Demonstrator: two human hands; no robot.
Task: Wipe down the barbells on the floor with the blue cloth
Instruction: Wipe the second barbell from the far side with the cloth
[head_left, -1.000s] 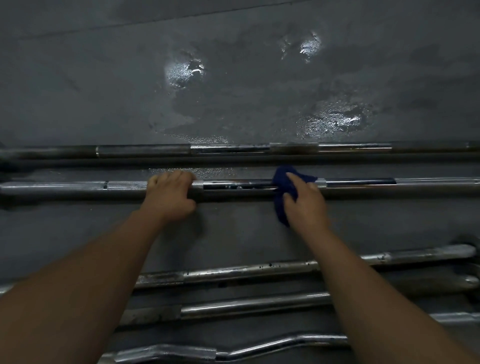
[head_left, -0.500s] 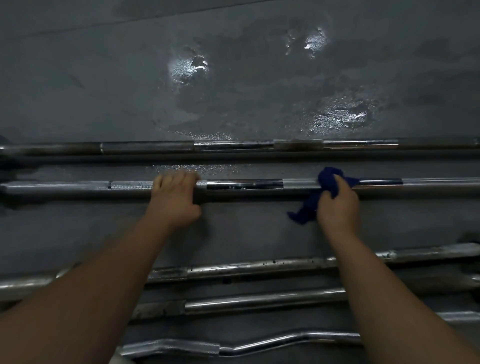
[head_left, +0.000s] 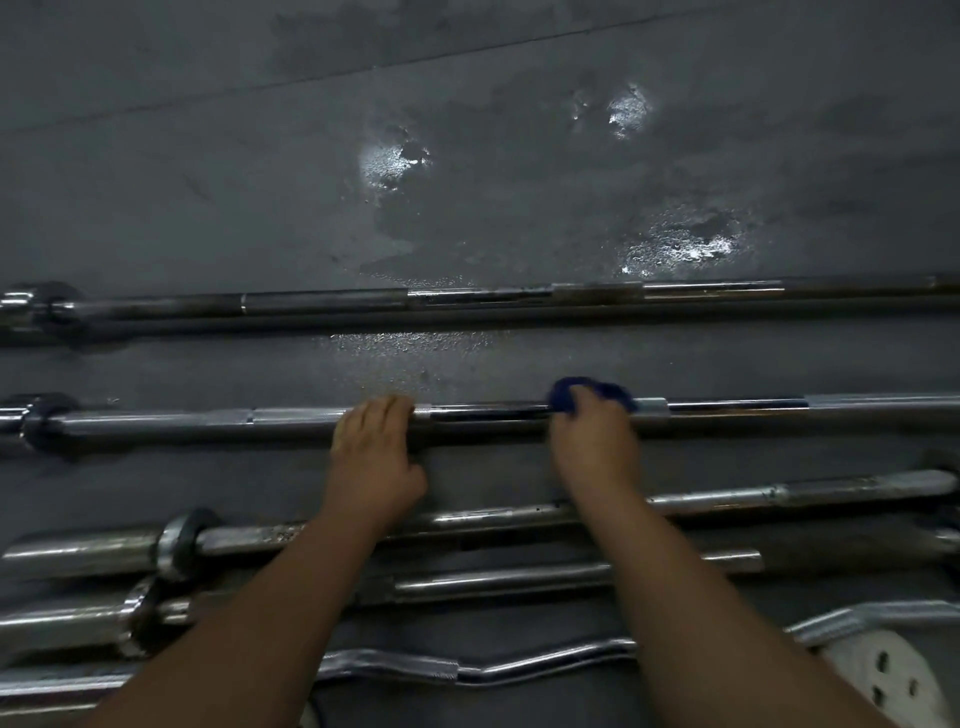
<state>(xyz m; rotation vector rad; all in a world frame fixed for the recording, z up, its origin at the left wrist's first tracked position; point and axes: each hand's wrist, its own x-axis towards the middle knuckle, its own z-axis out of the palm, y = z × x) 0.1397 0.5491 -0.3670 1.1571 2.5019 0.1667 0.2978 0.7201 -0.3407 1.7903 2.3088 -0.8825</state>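
We see the left hand (head_left: 371, 457) with its fingers (head_left: 384, 413) curled over the middle barbell (head_left: 208, 418), bracing it. The right hand (head_left: 592, 441) has its fingers closed round the blue cloth (head_left: 597, 391), which is bunched and pressed onto the same shaft just to the right; only a little blue shows past the knuckles. The likeliest trouble, we judge, is the bar rolling. It lies loose on the floor (head_left: 208, 182), and a hard sideways stroke could turn it under the left palm, so the cloth skids over the top and misses the underside. The cloth is balled so tight that a stroke may drag bare fingertips on the steel, or it may slip out of the hold altogether. Shiny wet patches (head_left: 389, 161) lie on the floor beyond the far barbell (head_left: 311, 304), and a damp sheen sits between the two bars; a cloth trailing there could pick up grit and smear it back on. Nearer us, more bars (head_left: 519, 514) and a curl bar (head_left: 519, 670) lie close together under the forearms, where a leaning arm could knock them together. The right hand is blurred, so we cannot tell how much cloth wraps the shaft. We see no containers at all; a white perforated thing (head_left: 883, 675) at the lower right is too cropped to name.
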